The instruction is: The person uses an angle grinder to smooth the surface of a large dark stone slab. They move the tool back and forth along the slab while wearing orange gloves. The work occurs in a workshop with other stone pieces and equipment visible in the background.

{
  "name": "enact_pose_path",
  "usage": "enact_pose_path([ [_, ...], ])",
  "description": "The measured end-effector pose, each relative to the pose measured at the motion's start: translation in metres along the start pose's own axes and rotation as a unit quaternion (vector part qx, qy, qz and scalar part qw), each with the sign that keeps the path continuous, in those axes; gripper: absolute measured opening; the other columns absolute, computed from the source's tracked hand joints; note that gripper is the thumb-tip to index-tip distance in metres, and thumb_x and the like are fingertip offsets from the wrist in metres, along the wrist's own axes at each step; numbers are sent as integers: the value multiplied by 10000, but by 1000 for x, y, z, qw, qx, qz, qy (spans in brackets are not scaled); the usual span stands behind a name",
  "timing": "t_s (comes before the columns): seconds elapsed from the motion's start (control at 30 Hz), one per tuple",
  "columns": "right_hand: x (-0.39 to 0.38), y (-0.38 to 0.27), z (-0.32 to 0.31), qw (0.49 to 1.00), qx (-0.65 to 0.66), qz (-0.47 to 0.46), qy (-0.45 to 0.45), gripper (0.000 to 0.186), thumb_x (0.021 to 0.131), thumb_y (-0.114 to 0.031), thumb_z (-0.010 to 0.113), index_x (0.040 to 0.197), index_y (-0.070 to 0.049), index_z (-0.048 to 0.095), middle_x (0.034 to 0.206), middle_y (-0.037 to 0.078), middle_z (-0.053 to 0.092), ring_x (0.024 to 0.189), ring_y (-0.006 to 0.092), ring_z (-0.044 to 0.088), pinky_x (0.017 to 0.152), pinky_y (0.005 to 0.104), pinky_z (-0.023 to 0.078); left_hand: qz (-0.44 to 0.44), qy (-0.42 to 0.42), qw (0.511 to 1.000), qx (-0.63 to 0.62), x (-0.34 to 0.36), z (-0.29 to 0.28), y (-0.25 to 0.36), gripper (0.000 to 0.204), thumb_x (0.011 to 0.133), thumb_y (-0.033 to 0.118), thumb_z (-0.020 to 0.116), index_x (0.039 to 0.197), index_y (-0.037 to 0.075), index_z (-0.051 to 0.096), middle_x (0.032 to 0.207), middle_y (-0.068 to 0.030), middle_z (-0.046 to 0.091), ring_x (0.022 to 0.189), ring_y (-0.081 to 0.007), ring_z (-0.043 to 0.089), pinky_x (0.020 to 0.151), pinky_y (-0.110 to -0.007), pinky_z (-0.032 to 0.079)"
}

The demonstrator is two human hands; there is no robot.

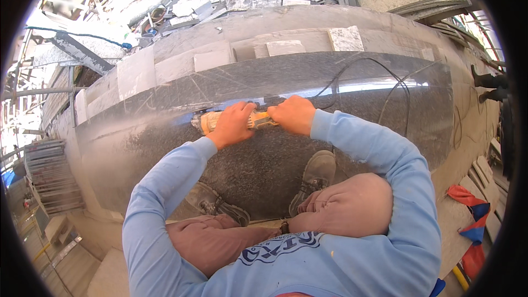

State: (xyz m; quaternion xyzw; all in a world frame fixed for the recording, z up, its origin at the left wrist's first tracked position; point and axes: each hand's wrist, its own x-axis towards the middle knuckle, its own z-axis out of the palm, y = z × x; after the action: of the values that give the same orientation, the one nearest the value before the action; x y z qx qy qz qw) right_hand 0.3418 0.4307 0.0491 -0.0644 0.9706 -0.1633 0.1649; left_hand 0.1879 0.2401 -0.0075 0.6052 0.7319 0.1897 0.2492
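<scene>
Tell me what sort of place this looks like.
Probably a stoneworking yard: the left hand and right hand grip a yellow power tool at a large, glossy dark slab, and a heap of broken pieces lies beyond it.

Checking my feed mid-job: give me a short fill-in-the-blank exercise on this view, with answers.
1. Of the left hand and right hand gripping the power tool, the one nearer the looped cable is the ____.
2. The sleeves are light ____.
3. The cloth at the lower right is blue and ____.

Missing words: right; blue; red.
</scene>
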Motion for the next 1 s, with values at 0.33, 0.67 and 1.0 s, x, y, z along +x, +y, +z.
enact_pose_path([
  [0.33,-29,8,-14,999,-30,20,-4,98,880,-128,639,944,-54,624,751,115,712,713,313,728,607,447,551,26,25,999,-27,18,-1,29,674,637,164,851,1241,78,565,1088,-155,605,1052,-373,612,898,-468,501],
  [0.67,7,12,32,997,-50,-6,53,140,845,-220,666,851,-84,699,764,97,733,748,311,741,646,442,570,17,31,999,-5,7,14,1,636,613,101,802,1194,43,551,1050,-180,604,1008,-403,592,864,-482,491],
  [1.0,-28,17,21,998,-47,11,38,162,840,-223,679,904,-76,702,792,81,738,772,297,744,617,438,555,21,20,999,-36,23,17,32,614,608,95,798,1164,26,545,1069,-187,587,1011,-418,586,866,-485,483],
])
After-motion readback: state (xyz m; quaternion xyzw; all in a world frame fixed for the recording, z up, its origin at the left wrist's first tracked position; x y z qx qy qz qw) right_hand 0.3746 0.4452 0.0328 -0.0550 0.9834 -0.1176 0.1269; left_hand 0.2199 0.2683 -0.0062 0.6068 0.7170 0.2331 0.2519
